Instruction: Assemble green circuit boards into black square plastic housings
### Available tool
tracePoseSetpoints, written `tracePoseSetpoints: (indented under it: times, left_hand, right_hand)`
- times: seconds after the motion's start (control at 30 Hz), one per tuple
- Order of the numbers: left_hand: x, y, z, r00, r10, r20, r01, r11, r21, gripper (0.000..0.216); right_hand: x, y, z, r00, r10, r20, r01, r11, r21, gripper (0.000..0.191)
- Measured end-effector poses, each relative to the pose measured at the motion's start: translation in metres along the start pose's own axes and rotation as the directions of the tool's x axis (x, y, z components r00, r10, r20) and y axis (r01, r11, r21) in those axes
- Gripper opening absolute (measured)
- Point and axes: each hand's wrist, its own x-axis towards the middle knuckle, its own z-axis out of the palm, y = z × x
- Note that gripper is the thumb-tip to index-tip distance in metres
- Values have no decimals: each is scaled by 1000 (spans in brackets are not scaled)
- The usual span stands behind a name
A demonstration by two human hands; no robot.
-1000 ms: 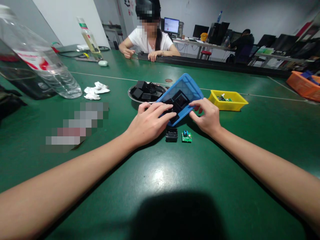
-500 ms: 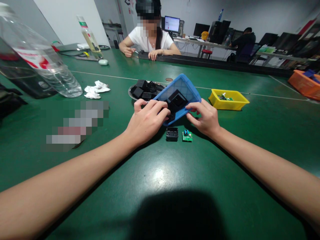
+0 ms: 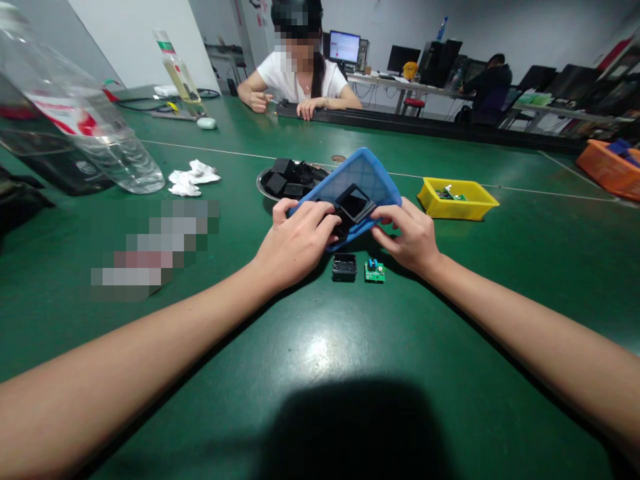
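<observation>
L hand [image 3: 295,243]: curled, fingers folded over the near-left edge of the blue tray [image 3: 369,175], thumb up off it. Fingertips sit on the black housings [image 3: 353,204] bunched at the tray's low end. Can't tell if it actually pinches one or just presses on them.

R hand [image 3: 409,233]: closed on the tray's near-right edge, thumb on top, fingers under. It props that side and holds nothing else.

Key relation: the tray is tilted w/ its far corner high and its near corner low, pointing back at the person, so its long axis runs up and away from the hands. The housings lie at the low end, touching the L fingertips and just beside the R thumb. L hand is the nearer one, w/ the biggest open-topped housing btwn the two hands.

Outward: under the tray's low corner, on the green table [image 3: 320,373], a lone black part [image 3: 344,267] and a small green board [image 3: 375,271] lie side by side, apart, not touching either hand. Behind the tray is a metal dish [image 3: 261,183] of more black parts. A yellow bin [image 3: 453,209] sits off to the R, crumpled tissue [image 3: 193,179] and a clear bottle [image 3: 85,127] to the far L. A co-worker [image 3: 300,77] sits across the table, well apart.
</observation>
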Motion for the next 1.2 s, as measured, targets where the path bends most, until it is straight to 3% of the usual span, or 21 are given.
tracePoseSetpoints:
  times: [0.17, 0.33, 0.57, 0.73, 0.83, 0.97, 1.2]
  left_hand:
    - [0, -3, -1, 999, 24, -28, -23, 999, 23, 19]
    - [2, -6, -5, 993, -14, -113, 14, 1000, 0, 26]
    - [1, -11, -8, 969, -18, -245, 7, 999, -46, 21]
    - [-1, -8, -7, 914, -101, -393, 8, 973, -230, 12]
    - [-2, -3, -8, 924, -230, -307, 141, 948, -286, 17]
    - [-2, 2, -10, 930, -323, -175, 252, 907, -337, 23]
    - [0, 6, -10, 911, -399, -108, 319, 846, -428, 21]
  right_hand:
    - [0, -2, 0, 995, 79, 56, -79, 997, 2, 12]
    - [1, -1, 1, 997, 76, 22, -77, 995, 57, 10]
    - [3, -1, 0, 974, 221, 54, -226, 968, 107, 8]
    - [2, 10, 6, 903, 417, 101, -424, 832, 358, 13]
    - [1, 25, 13, 815, 574, 77, -540, 706, 457, 16]
    - [-1, 45, 20, 710, 704, 24, -624, 614, 483, 12]
    - [-2, 54, 20, 669, 738, 82, -703, 594, 391, 17]
